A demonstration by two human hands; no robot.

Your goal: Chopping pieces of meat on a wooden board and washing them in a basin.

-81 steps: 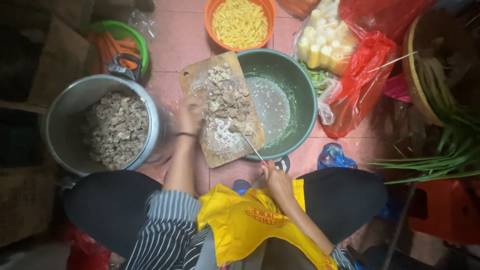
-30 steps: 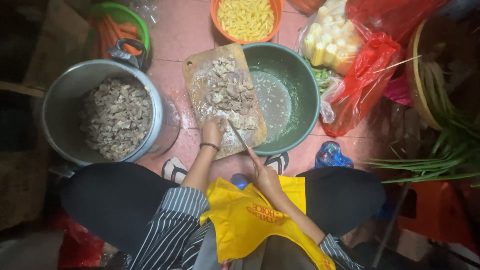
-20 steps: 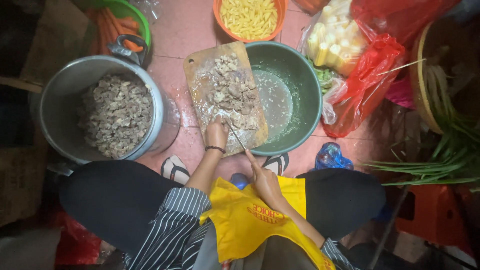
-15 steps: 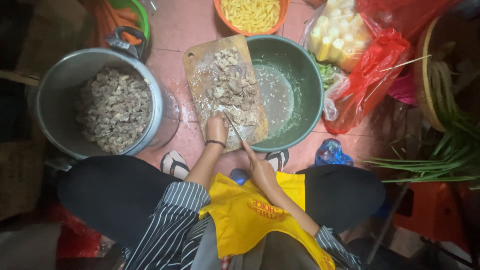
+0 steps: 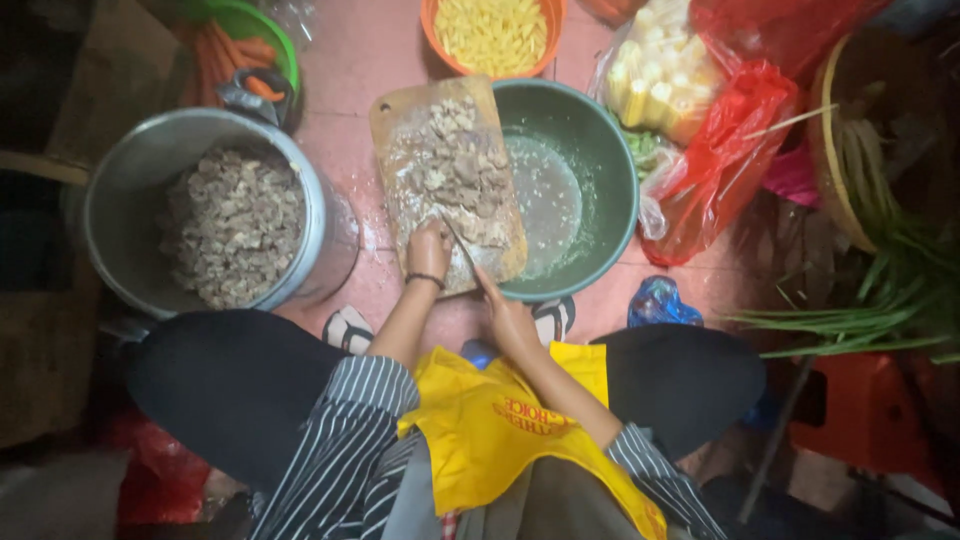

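Note:
A wooden cutting board (image 5: 400, 120) lies tilted across the rim of a green basin (image 5: 600, 170), covered with greyish chopped meat pieces (image 5: 455, 170). My left hand (image 5: 428, 250) presses on the meat at the near end of the board. My right hand (image 5: 505, 312) grips a knife (image 5: 462, 250) whose blade points up onto the board beside my left hand. A dark band sits on my left wrist.
A big metal pot (image 5: 120, 190) full of chopped meat stands at left. An orange bowl of yellow strips (image 5: 492, 32) sits beyond the board. Carrots in a green bowl (image 5: 240, 50), red plastic bags (image 5: 730, 160), a woven basket (image 5: 850, 150) and green stalks (image 5: 880, 320) crowd around.
My left hand shifted from the board's left side to its near end, beside the knife. The view drifted slightly; the right hand kept the knife on the board.

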